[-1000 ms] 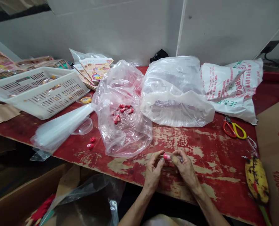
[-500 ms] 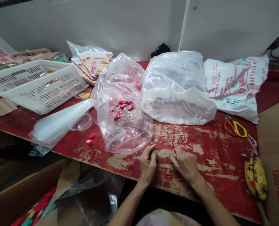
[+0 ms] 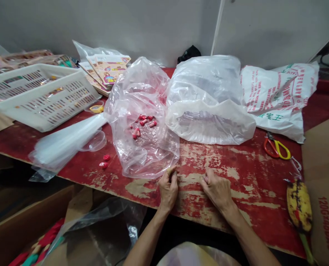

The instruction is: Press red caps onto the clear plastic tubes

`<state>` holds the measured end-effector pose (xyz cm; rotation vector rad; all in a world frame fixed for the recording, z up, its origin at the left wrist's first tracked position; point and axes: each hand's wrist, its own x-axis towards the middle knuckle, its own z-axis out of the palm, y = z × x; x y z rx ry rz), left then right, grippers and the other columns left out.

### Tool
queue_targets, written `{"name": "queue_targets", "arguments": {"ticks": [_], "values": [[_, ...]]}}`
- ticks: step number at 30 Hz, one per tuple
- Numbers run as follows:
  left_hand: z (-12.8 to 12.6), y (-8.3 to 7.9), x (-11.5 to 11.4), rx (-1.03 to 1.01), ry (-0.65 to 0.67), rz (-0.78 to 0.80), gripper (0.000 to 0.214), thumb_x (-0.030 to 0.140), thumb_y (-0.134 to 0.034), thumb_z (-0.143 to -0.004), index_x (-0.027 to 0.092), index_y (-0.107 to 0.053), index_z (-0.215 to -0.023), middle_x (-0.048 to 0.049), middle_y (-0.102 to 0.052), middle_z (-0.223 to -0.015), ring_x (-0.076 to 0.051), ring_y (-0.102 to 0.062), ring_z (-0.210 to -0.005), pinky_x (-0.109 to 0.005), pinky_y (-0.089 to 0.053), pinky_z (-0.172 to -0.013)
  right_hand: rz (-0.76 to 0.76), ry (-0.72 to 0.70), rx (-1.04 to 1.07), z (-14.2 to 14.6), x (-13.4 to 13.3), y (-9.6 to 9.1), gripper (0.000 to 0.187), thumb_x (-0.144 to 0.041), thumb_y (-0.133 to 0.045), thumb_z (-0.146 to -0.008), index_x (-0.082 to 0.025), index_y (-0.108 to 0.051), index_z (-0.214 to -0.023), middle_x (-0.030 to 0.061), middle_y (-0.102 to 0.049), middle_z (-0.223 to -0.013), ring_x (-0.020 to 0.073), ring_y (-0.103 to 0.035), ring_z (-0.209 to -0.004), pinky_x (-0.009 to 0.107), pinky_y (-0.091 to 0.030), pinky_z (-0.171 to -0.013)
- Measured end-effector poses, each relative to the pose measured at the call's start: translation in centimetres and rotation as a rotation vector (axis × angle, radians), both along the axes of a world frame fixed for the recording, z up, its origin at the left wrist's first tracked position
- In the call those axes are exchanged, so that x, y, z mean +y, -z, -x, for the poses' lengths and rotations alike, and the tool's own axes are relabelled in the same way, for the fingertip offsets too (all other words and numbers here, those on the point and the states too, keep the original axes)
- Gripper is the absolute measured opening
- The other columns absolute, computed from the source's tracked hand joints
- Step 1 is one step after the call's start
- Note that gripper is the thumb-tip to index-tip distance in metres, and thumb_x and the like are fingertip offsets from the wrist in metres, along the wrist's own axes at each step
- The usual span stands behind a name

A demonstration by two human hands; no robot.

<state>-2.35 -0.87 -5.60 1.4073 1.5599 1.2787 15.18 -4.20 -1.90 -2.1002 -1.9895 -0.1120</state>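
Observation:
My left hand [image 3: 168,190] rests near the table's front edge, fingers curled and thumb against the forefinger. What it holds, if anything, is hidden. Its fingertips are close to the lower rim of a clear pinkish plastic bag [image 3: 150,160]. Several small red pieces [image 3: 143,122] lie in that bag's mouth. To the right, my right hand [image 3: 218,190] is closed too, and a bit of something small and pinkish shows at its fingertips. Bare table lies between the hands. Two red pieces [image 3: 105,161] sit on the table left of the bag.
Behind stand a white plastic bag [image 3: 209,85] and a printed sack [image 3: 278,96]. Scissors [image 3: 277,147], a spotted banana [image 3: 299,207] and a carton [image 3: 324,177] are at right. Leftward are a white basket [image 3: 50,107], printed cards [image 3: 109,70] and clear plastic sleeves [image 3: 61,144].
My left hand has shifted slightly left, widening the gap between my hands. The right hand stays nearly in place, still closed. The view has tilted a little.

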Motion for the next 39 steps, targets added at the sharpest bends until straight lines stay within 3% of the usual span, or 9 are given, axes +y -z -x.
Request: {"name": "queue_targets", "arguments": {"ticks": [5,9,13,17,22,25,28,32,39], "values": [[0.1,0.1,0.1,-0.007,0.04,0.012,0.026,0.031,-0.051,-0.084,0.02,-0.065,-0.102,-0.0021,-0.067,-0.078,-0.014,-0.061,-0.069,-0.025,-0.048,-0.068,0.055,-0.028,0.214,-1.4,0.2,0.1,0.015,-0.031,-0.048,-0.085,-0.019,-0.056,-0.091,0.0071,-0.065,-0.082,0.0199,-0.062,-0.068,0.027,-0.038,-0.055],[0.2,0.2,0.2,-0.029,0.033,0.028,0.026,0.032,-0.053,-0.082,0.021,-0.067,-0.101,-0.0018,-0.067,-0.075,-0.014,-0.061,-0.068,-0.026,-0.049,-0.067,0.044,0.038,0.792,-2.8,-0.1,0.5,0.036,-0.038,-0.056,-0.081,-0.02,-0.05,-0.111,0.0057,-0.064,-0.091,0.0195,-0.062,-0.075,0.032,-0.049,-0.067],[0.3,0.1,0.3,-0.02,0.043,0.024,0.026,0.032,-0.053,-0.082,0.02,-0.066,-0.101,-0.0018,-0.066,-0.074,-0.014,-0.061,-0.067,-0.026,-0.05,-0.066,-0.038,0.176,1.36,-2.8,-0.3,1.1,0.045,-0.045,-0.07,-0.071,-0.021,-0.047,-0.101,0.003,-0.063,-0.082,0.0173,-0.061,-0.066,0.03,-0.052,-0.059],[0.5,0.0,0.4,-0.003,0.051,0.024,0.026,0.032,-0.052,-0.083,0.019,-0.065,-0.1,-0.0011,-0.064,-0.072,-0.014,-0.059,-0.064,-0.025,-0.048,-0.063,-0.089,0.186,1.545,-2.5,-0.1,1.5,0.039,-0.044,-0.073,-0.07,-0.02,-0.052,-0.092,0.0018,-0.062,-0.08,0.0135,-0.058,-0.062,0.025,-0.05,-0.054],[0.5,-0.1,0.5,0.019,0.057,0.013,0.025,0.033,-0.051,-0.083,0.02,-0.066,-0.098,-0.001,-0.065,-0.073,-0.014,-0.058,-0.063,-0.025,-0.048,-0.062,-0.132,0.211,1.464,-2.5,-0.2,1.6,0.043,-0.047,-0.063,-0.079,-0.016,-0.058,-0.108,0.0049,-0.065,-0.086,0.0135,-0.059,-0.062,0.025,-0.05,-0.054],[0.5,-0.2,0.5,0.02,0.059,0.017,0.026,0.033,-0.051,-0.082,0.02,-0.066,-0.099,-0.0007,-0.064,-0.072,-0.014,-0.059,-0.062,-0.025,-0.048,-0.061,-0.208,0.184,1.215,-2.4,-0.7,1.6,0.042,-0.044,-0.059,-0.083,-0.017,-0.059,-0.115,0.0082,-0.066,-0.096,0.0191,-0.064,-0.078,0.033,-0.054,-0.067],[0.6,-0.3,0.4,0.018,0.065,0.015,0.025,0.033,-0.051,-0.082,0.02,-0.066,-0.098,-0.0002,-0.064,-0.069,-0.014,-0.059,-0.061,-0.025,-0.047,-0.06,-0.317,-0.01,0.85,-2.1,-1.2,2.1,0.031,-0.033,-0.056,-0.087,-0.021,-0.062,-0.115,0.0098,-0.065,-0.106,0.0231,-0.061,-0.098,0.04,-0.051,-0.086],[0.6,-0.2,0.4,0.03,0.076,0.006,0.025,0.032,-0.051,-0.083,0.02,-0.066,-0.099,-0.0011,-0.065,-0.074,-0.014,-0.06,-0.063,-0.024,-0.048,-0.062,-0.308,-0.312,0.588,-1.7,-1.0,3.2,0.036,-0.019,-0.048,-0.091,-0.025,-0.057,-0.125,0.0092,-0.065,-0.108,0.0228,-0.059,-0.105,0.042,-0.048,-0.093],[0.5,-0.2,0.4,0.035,0.089,0.012,0.024,0.031,-0.051,-0.083,0.021,-0.066,-0.098,-0.001,-0.067,-0.077,-0.014,-0.061,-0.066,-0.025,-0.049,-0.065,-0.252,-0.233,0.603,-1.3,-1.1,3.3,0.036,-0.02,-0.046,-0.091,-0.025,-0.055,-0.125,0.011,-0.06,-0.106,0.0221,-0.06,-0.097,0.038,-0.052,-0.084]]}}
